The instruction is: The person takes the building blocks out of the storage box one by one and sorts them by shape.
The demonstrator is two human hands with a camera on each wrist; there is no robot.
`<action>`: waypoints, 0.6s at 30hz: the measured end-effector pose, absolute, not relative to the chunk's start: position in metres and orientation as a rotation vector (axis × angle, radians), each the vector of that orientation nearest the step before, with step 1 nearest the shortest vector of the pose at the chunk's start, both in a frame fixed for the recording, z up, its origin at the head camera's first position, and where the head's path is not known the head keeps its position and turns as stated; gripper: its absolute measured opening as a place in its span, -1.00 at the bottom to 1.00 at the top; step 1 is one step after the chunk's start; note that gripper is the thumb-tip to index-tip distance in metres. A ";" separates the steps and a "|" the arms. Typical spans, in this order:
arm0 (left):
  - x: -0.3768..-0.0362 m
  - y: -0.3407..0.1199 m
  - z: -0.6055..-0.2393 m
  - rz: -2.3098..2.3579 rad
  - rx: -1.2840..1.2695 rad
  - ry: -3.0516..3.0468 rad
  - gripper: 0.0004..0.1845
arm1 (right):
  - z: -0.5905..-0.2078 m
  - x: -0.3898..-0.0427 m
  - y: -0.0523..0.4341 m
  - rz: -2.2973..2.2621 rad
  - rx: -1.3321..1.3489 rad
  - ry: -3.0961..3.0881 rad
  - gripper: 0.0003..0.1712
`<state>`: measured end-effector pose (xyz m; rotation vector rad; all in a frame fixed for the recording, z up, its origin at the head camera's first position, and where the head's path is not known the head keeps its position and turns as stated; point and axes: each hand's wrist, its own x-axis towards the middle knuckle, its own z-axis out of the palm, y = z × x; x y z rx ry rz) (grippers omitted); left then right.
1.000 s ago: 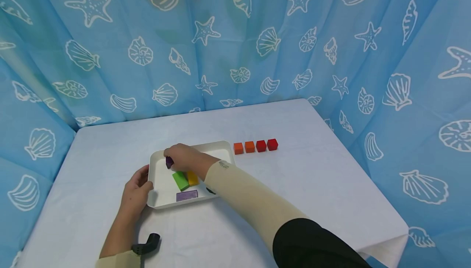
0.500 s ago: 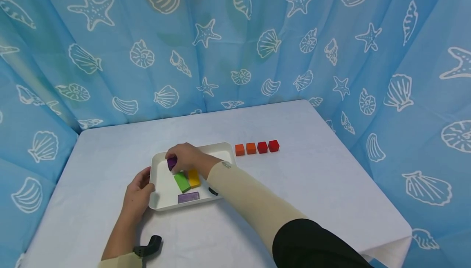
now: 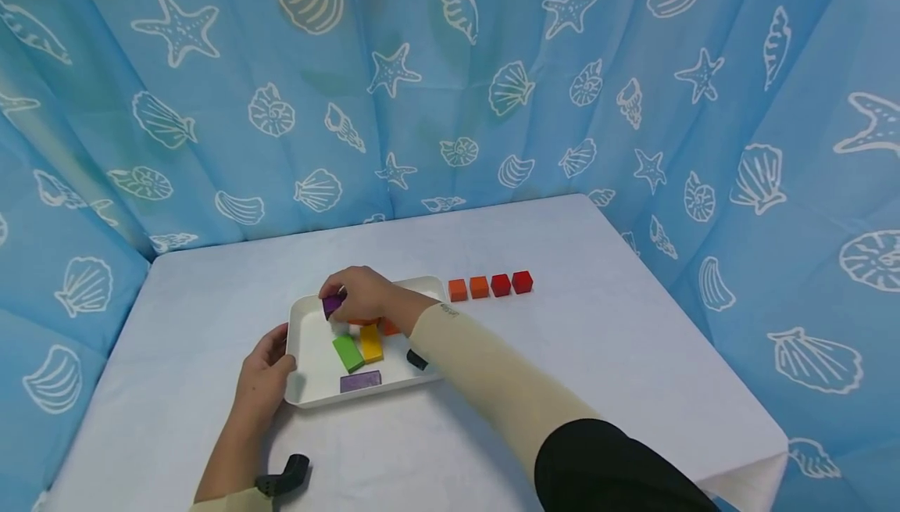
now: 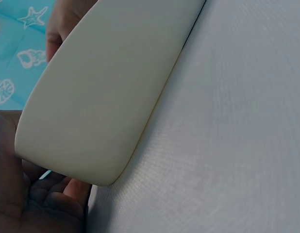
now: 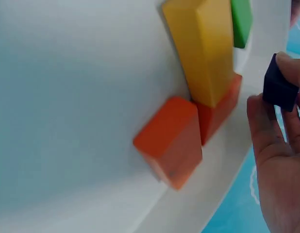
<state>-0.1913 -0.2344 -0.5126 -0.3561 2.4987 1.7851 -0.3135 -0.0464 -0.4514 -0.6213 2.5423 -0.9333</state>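
Observation:
In the head view my right hand pinches a dark purple block over the far left part of a white tray. The right wrist view shows the purple block between thumb and fingertips, apart from the tray floor. At the tray's left side my left hand grips the rim, thumb on top; its fingers are partly hidden. Below the right hand lie a green block, a yellow block and two orange blocks, one of them beside the yellow block's end.
A pale purple block lies along the tray's near wall. Right of the tray, two orange cubes and two red cubes stand in a row on the white tablecloth. A blue shell-patterned curtain hangs behind.
My right hand has risen and shifted slightly right with the purple block, and the orange blocks beneath it have come into view. The left hand stays on the tray.

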 end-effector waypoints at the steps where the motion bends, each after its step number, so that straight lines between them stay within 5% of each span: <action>1: -0.191 -0.234 -0.512 1.786 -0.356 2.501 -0.24 | -0.449 -0.314 -0.044 -0.954 -0.621 2.533 -0.52; 18: -0.192 -0.235 -0.517 1.801 -0.333 2.557 -0.24 | -0.435 -0.324 0.053 -1.211 -0.689 2.422 -0.43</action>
